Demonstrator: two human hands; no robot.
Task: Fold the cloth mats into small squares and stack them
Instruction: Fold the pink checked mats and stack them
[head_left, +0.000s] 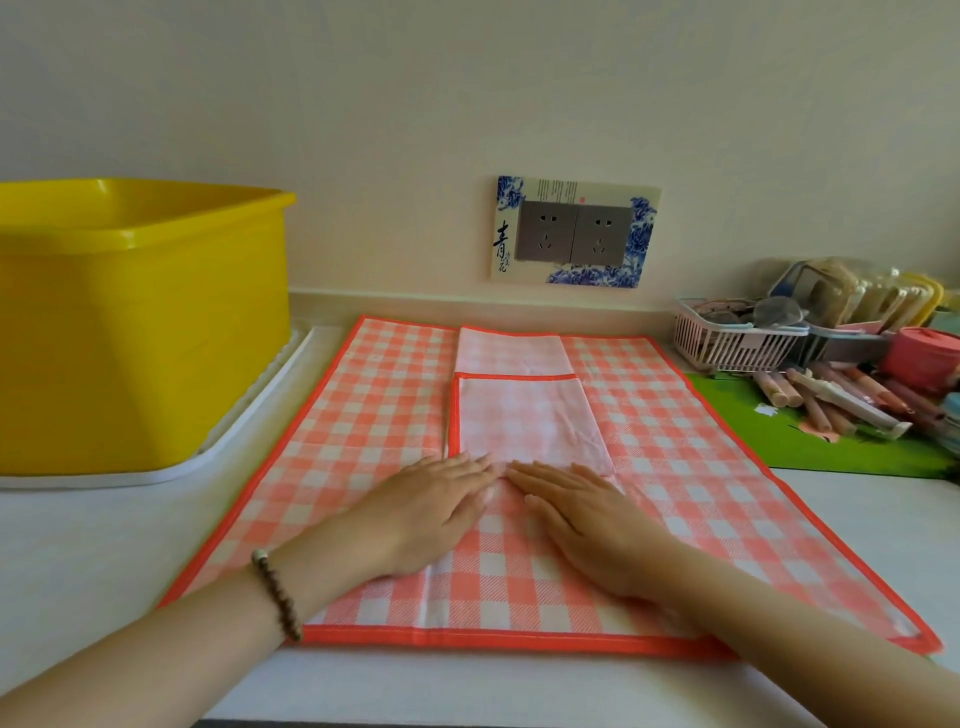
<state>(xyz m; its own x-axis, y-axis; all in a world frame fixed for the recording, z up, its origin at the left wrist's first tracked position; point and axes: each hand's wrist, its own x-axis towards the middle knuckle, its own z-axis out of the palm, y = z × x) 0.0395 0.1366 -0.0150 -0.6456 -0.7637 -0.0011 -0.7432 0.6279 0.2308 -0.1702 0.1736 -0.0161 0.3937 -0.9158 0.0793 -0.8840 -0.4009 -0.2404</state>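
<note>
Currently, one large checked cloth mat (363, 415) lies spread flat on the white counter (93, 545). It fills the centre of the frame, and its orange-bound near edge runs along the lower middle. Down its middle lies a narrower folded band. This shows an upper pale panel (511, 351) and a lower pale panel (524, 421), both reverse side up, with a checked section nearer the camera. Whether this band is a second mat or part of the same one cannot be told.

Both hands rest on the band at frame centre. The left hand (436, 512), with a bead bracelet (278, 597) at its wrist, and the right hand (582, 525) lie palm down. Their fingers are straight and together and grip nothing. The fingertips nearly meet at the near edge of the lower pale panel.

Assessment: the step in hand is pressing or smoothing a fold, not lifting. No finished square and no stack is visible, so the task appears to be at an early stage.

Next move, as judged: take hold of an edge or the corners of the band, bring it over so the bound edges line up, then press the crease again.

Also noted: a yellow tub (140, 322) on a white tray (249, 415) at left, and a pink basket (727, 345) at right.
</note>
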